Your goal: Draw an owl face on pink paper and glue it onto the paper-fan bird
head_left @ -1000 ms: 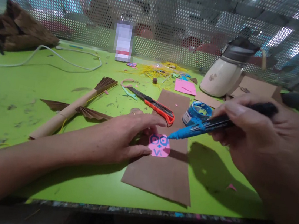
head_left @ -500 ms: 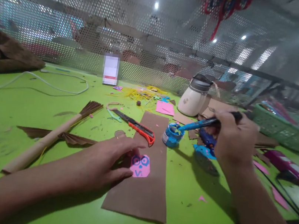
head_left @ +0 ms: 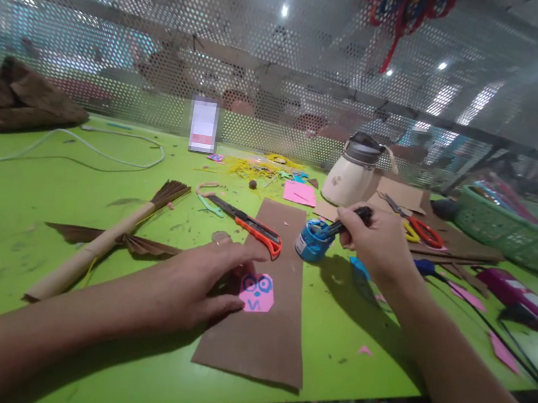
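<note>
My right hand [head_left: 375, 237] grips a dark brush [head_left: 340, 228], its lower end inside the small jar of blue paint [head_left: 312, 243]. A pink paper piece [head_left: 258, 294] with a blue painted face lies on the brown cardboard strip [head_left: 262, 345]. My left hand [head_left: 217, 278] rests beside it, thumb and fingers apart, the thumb at the paper's left edge; nothing is held. Just beyond the left hand lies an orange and black cutter knife [head_left: 257, 229], partly over the strip.
On the left lies a cardboard tube [head_left: 89, 255] with folded brown paper. A white jug [head_left: 351, 173], scissors [head_left: 421, 229] and a green basket [head_left: 522, 229] stand or lie at the back right. A purple object [head_left: 520, 296] and black cables are at the right.
My right hand has moved left and lowered the brush deeper into the paint jar. The scissors behind it now show. The left hand stays by the pink paper.
</note>
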The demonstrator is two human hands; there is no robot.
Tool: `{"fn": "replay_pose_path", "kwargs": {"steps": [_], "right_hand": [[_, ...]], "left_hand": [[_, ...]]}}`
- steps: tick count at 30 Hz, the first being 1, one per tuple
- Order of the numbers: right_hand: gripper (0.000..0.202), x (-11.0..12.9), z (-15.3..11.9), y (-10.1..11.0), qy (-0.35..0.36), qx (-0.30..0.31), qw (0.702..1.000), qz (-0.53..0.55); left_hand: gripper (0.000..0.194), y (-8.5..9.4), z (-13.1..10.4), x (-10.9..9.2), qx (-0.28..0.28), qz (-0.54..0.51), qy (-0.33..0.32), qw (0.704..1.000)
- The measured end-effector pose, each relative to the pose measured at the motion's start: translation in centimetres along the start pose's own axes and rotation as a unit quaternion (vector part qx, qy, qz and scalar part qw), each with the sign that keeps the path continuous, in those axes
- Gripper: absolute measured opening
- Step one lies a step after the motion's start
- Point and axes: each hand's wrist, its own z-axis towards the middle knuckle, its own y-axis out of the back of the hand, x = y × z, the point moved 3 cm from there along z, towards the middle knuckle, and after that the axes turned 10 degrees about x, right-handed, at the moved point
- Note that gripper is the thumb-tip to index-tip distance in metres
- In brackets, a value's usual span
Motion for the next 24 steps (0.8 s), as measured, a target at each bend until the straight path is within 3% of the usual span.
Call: {"fn": "replay_pose_path", "kwargs": {"steps": [8, 11, 18, 24], "right_hand": [[0.019, 0.6, -0.5, 2.2, 0.012, -0.161, 0.983, 0.083], [0.017, 0.8, -0.7, 2.5, -0.002, -0.176, 0.97, 0.167], [0.012, 2.4, -1.7, 1.9, -0.004, -0.102, 0.942, 0.32], [0.012, 3.0, -3.4, 0.3, 0.02, 0.007, 0.968, 0.251]], "left_hand": [[0.04, -0.1, -0.1, 0.0, -0.006, -0.001, -0.002, 1.0], [0.042, 0.0, -0.1, -0.1, -0.012, 0.0, -0.002, 1.0], [0.039, 0.1, -0.2, -0.4, -0.018, 0.005, -0.007, 1.0], [0.051, 0.2, -0.2, -0.8, -0.015, 0.011, -0.014, 1.0]]}}
